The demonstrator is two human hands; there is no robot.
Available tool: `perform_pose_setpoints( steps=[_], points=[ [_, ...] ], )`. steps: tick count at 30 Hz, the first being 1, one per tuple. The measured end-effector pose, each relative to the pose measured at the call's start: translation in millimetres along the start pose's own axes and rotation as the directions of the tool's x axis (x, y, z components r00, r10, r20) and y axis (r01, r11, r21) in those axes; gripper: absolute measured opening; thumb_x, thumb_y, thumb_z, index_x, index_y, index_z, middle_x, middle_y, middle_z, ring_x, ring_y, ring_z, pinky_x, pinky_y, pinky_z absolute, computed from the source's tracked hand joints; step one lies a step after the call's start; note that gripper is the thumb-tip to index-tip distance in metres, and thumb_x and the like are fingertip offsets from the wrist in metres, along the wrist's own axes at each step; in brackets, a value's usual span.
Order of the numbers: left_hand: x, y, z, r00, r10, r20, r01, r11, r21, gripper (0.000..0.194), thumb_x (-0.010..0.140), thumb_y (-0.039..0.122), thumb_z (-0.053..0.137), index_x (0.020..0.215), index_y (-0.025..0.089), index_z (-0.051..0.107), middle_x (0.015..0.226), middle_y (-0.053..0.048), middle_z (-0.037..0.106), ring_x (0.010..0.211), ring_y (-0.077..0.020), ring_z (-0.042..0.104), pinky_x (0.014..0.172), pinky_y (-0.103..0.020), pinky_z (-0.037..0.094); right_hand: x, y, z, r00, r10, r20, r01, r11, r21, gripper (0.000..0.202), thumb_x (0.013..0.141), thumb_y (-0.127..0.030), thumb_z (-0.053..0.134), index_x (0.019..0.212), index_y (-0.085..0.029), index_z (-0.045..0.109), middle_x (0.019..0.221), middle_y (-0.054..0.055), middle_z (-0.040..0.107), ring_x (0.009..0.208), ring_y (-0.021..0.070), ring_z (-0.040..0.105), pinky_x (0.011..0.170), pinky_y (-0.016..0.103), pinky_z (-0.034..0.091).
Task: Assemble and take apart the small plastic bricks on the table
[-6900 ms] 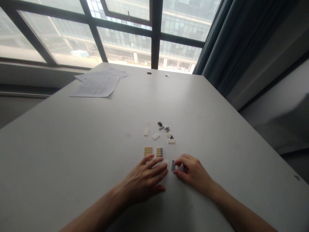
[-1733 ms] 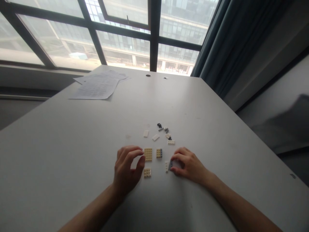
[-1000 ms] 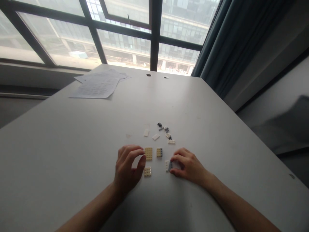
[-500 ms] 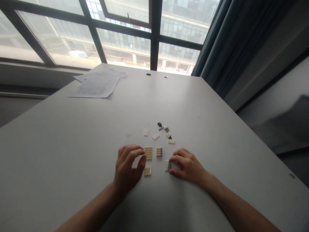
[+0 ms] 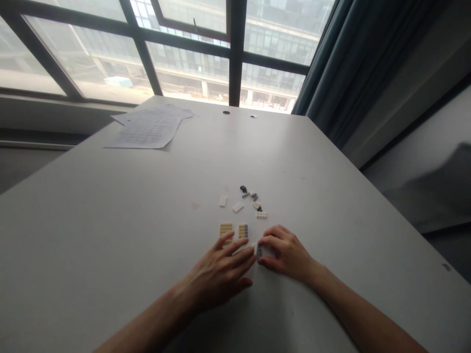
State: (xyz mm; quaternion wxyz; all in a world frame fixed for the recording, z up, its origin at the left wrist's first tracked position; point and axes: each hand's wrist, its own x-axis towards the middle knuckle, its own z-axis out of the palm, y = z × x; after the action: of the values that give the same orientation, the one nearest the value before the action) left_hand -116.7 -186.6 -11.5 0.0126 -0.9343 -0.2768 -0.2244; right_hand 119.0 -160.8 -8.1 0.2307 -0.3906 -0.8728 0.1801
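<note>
My left hand (image 5: 226,269) lies across the small building bricks, fingers stretched out and slightly apart, its fingertips close to the grey brick plate (image 5: 259,251). My right hand (image 5: 286,249) grips that grey plate between thumb and fingers at the tabletop. Partly behind my left fingers are a tan studded plate (image 5: 225,227) and, to its right, a tan-and-grey studded piece (image 5: 243,229). My left hand hides the smaller tan piece, and the white studded piece beside the grey plate is mostly covered.
Beyond my hands lie two smooth white tiles (image 5: 238,208), a white studded strip (image 5: 261,215), and several small grey, black and white pieces (image 5: 254,196). Printed papers (image 5: 147,130) rest at the far left of the white table (image 5: 140,206). A dark curtain (image 5: 331,73) hangs right.
My left hand has moved right, from beside the tan plates to the grey plate, its fingers now straighter and covering the lower tan piece. My right hand has stayed in place.
</note>
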Motion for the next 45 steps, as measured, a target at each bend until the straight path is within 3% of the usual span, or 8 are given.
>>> perform_pose_setpoints(
  steps=[8,13,17,21,27,34,41,45],
  points=[
    [1.5,0.7,-3.3,1.000,-0.010,-0.027,0.010,1.000,-0.012,0.036,0.089,0.038,0.056,0.120,0.021,0.057,0.118,-0.006,0.064,0.117,-0.0246,0.052,0.105,-0.044,0.030,0.0,-1.5,-0.6,1.000,0.005,-0.010,-0.004,1.000,0.021,0.032,0.077,-0.042,0.070,0.100,-0.019,0.065,0.098,0.008,0.063,0.091,0.0229,0.056,0.084,0.038,0.047],
    [2.0,-4.3,-12.9,0.981,-0.025,-0.191,0.016,0.999,-0.047,0.029,0.085,0.023,0.060,0.114,0.018,0.058,0.111,-0.008,0.067,0.109,-0.0228,0.057,0.099,-0.042,0.038,-1.5,-0.2,-2.4,0.991,0.075,-0.111,-0.059,0.988,0.143,0.035,0.081,-0.040,0.067,0.108,-0.019,0.062,0.102,0.009,0.062,0.094,0.0219,0.057,0.084,0.035,0.048],
    [-1.3,-13.3,-14.9,0.904,-0.172,-0.392,0.148,0.985,-0.091,0.026,0.081,0.015,0.061,0.107,0.017,0.058,0.101,-0.008,0.067,0.099,-0.0211,0.059,0.090,-0.039,0.043,-2.1,7.1,-3.7,0.946,0.207,-0.250,-0.166,0.970,0.175,0.019,0.085,-0.030,0.061,0.101,-0.019,0.063,0.096,0.007,0.061,0.081,0.0182,0.056,0.074,0.031,0.049],
    [-3.6,-19.9,-11.6,0.816,-0.323,-0.479,0.302,0.945,-0.122,0.021,0.080,0.013,0.061,0.101,0.018,0.058,0.095,-0.007,0.065,0.092,-0.0198,0.059,0.084,-0.036,0.045,3.0,16.9,-5.1,0.913,0.339,-0.229,-0.316,0.940,0.131,0.026,0.083,-0.025,0.061,0.108,-0.020,0.062,0.102,0.007,0.059,0.080,0.0177,0.055,0.074,0.031,0.049],
    [-2.4,-19.1,-8.9,0.825,-0.331,-0.457,0.319,0.942,-0.107,0.015,0.081,0.015,0.060,0.095,0.019,0.060,0.094,-0.006,0.066,0.092,-0.0198,0.059,0.085,-0.036,0.044,26.9,20.5,-5.2,0.907,0.384,-0.171,-0.397,0.916,-0.048,0.034,0.083,-0.027,0.061,0.116,-0.019,0.061,0.105,0.009,0.058,0.099,0.0231,0.054,0.090,0.037,0.044],
    [-0.3,-16.2,-10.9,0.863,-0.265,-0.430,0.260,0.963,-0.073,0.020,0.080,0.012,0.062,0.099,0.020,0.062,0.094,-0.006,0.067,0.092,-0.0206,0.058,0.084,-0.038,0.043,41.4,20.8,-0.3,0.940,0.287,-0.186,-0.305,0.949,-0.075,0.007,0.086,-0.022,0.058,0.086,-0.018,0.063,0.090,0.006,0.061,0.089,0.0209,0.055,0.081,0.034,0.043],
    [4.1,-9.9,-13.7,0.874,-0.172,-0.455,0.164,0.985,-0.056,0.025,0.078,0.012,0.067,0.101,0.019,0.061,0.090,-0.004,0.069,0.085,-0.0185,0.059,0.082,-0.037,0.045,29.4,-0.5,-7.7,0.928,0.357,-0.108,-0.325,0.916,0.234,0.005,0.080,-0.020,0.064,0.075,-0.018,0.063,0.068,0.000,0.060,0.063,0.0133,0.053,0.061,0.026,0.041],
    [2.1,-5.1,-13.8,0.860,-0.133,-0.493,0.115,0.991,-0.068,0.035,0.075,0.017,0.073,0.108,0.019,0.060,0.094,-0.006,0.070,0.087,-0.0199,0.060,0.081,-0.037,0.047,21.4,-31.1,-4.8,0.921,0.388,0.037,-0.323,0.706,0.631,0.014,0.075,-0.029,0.072,0.078,-0.017,0.065,0.066,-0.001,0.061,0.060,0.0117,0.053,0.058,0.025,0.041]
  ],
)
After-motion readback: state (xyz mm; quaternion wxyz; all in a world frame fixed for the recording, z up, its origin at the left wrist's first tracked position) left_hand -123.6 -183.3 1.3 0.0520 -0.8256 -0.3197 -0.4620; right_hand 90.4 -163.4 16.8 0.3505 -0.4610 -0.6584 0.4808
